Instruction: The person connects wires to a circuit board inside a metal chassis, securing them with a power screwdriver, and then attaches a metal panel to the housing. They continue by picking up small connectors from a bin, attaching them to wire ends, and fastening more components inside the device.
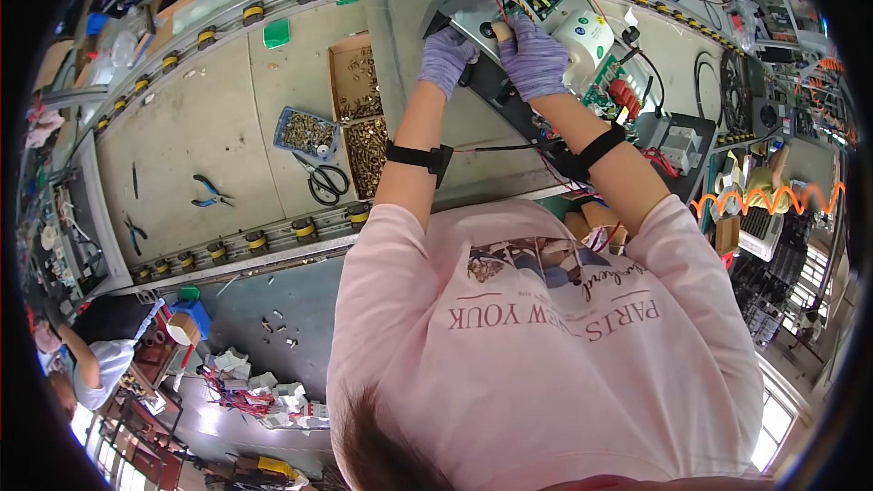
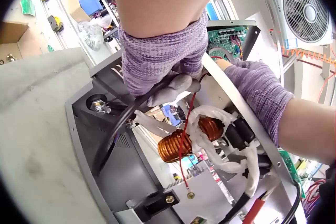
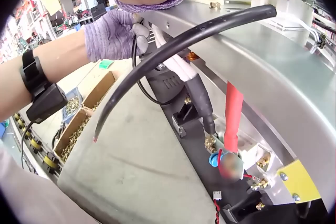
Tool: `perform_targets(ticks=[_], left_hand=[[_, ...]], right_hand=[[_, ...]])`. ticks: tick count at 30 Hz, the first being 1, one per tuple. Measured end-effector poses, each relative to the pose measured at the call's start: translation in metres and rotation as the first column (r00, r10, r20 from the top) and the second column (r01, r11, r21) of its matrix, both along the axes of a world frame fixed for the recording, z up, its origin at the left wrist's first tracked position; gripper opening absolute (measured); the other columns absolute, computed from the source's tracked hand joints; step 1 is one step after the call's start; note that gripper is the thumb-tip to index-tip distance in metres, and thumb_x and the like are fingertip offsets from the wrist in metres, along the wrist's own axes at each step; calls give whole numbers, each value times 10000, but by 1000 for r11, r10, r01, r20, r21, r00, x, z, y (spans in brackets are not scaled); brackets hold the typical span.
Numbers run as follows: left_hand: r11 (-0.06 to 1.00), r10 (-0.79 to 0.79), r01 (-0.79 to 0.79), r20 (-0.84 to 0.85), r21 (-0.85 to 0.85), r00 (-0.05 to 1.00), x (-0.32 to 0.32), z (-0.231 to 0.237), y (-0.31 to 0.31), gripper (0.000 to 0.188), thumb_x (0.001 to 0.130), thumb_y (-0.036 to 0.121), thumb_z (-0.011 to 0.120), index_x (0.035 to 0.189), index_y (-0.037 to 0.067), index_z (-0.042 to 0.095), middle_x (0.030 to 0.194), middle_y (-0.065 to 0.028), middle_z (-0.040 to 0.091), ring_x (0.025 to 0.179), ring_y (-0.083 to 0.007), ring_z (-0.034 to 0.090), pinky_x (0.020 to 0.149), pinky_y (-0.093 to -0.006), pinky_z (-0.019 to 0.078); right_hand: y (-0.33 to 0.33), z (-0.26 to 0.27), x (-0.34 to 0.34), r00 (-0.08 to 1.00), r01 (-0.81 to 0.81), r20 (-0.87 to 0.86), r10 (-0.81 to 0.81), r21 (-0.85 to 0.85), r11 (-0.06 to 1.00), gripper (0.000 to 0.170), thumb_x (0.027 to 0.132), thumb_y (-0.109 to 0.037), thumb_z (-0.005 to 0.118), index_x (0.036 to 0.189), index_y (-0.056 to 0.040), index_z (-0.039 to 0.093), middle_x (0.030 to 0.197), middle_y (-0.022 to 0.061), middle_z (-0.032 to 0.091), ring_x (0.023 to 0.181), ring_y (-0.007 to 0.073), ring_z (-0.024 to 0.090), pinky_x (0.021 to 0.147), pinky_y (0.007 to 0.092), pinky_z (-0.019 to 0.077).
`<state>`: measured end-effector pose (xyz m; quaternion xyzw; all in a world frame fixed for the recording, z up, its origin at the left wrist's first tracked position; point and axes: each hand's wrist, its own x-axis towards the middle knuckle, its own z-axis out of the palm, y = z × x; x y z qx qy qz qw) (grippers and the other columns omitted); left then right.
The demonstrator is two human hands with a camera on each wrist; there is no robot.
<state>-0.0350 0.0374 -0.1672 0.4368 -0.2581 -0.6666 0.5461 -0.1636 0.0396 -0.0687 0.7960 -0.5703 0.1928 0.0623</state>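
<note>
Both hands wear purple knit gloves and work inside a dark grey metal chassis [image 2: 113, 171] with a bright metal partition. My left hand [image 2: 163, 58] reaches in on one side, its grey fingertips curled on a black cable [image 2: 123, 116]. In the right wrist view, this left hand [image 3: 113, 35] pinches a black cable beside the partition [image 3: 236, 58]. My right hand [image 1: 535, 59] is on the partition's other side, near the circuit board [image 1: 543, 0] and a white cylinder [image 1: 585, 36]; I cannot tell what its fingers hold. Copper coils [image 2: 176, 146] with white-sleeved leads sit below the left hand.
Left of the chassis are cardboard boxes of brass fasteners [image 1: 366, 155], a blue tray of small screws [image 1: 307, 132], scissors [image 1: 326, 184] and pliers [image 1: 211, 191]. Roller rails [image 1: 257, 241] edge the bench. A loose black cable [image 3: 178, 45] arcs across the right wrist view.
</note>
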Motion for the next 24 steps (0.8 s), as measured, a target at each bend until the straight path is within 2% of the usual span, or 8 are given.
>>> perform_targets(ticks=[5,7,10,14,16,20,23,24], left_hand=[[989,65,-45,137,-143,988,-12,-2,1,291,743,-116,539,1019,-23,533,929,-87,605,804,-164,589,668,-269,498],[970,121,-108,46,-218,992,-13,-3,0,395,666,-145,556,1034,-1,538,957,-54,616,892,-162,577,800,-270,464],[934,166,-183,-83,-307,983,-16,-7,-4,371,672,-153,547,1009,2,552,950,-57,617,878,-156,580,786,-274,471],[914,99,-145,-138,-379,986,-7,-11,-7,345,676,-153,536,986,-5,561,927,-64,617,829,-153,585,725,-276,488],[983,-57,56,-2,-177,998,0,-12,-9,324,674,-157,525,960,-14,573,865,-76,621,760,-147,586,657,-273,497],[998,-57,56,37,29,998,-8,-1,-9,298,681,-145,523,945,-20,580,804,-87,623,705,-143,582,620,-262,488],[983,145,-142,17,-119,989,-22,6,1,246,702,-110,534,925,-22,591,786,-75,629,698,-130,580,635,-252,475],[955,231,-202,116,-219,966,-27,5,2,250,716,-106,539,950,-27,578,836,-73,628,747,-129,582,671,-249,470]], right_hand=[[0,-1,-1,999,25,-24,-25,4,1000,235,771,-292,582,894,-92,580,736,100,626,621,278,608,552,371,475],[0,0,2,1000,17,2,-17,-21,1000,230,785,-305,575,875,-94,586,705,102,622,608,274,608,546,369,473],[2,7,4,998,60,-6,-59,70,996,237,796,-321,567,865,-95,589,690,105,620,612,267,611,542,367,471],[0,2,2,998,57,-22,-56,27,998,242,794,-331,567,857,-98,586,677,104,619,612,266,611,542,366,471],[0,2,3,998,60,-25,-60,-12,998,245,794,-338,566,841,-98,583,683,102,621,611,267,611,538,370,468],[-3,2,3,997,73,-29,-73,2,997,254,800,-343,558,839,-93,577,681,97,622,600,275,607,534,380,463],[-5,-2,0,997,62,-40,-64,-28,998,262,808,-349,547,850,-91,571,664,99,619,583,282,602,529,389,456],[-5,-3,0,998,55,-19,-56,-36,998,260,810,-349,544,854,-94,568,654,102,616,576,285,600,531,390,456]])
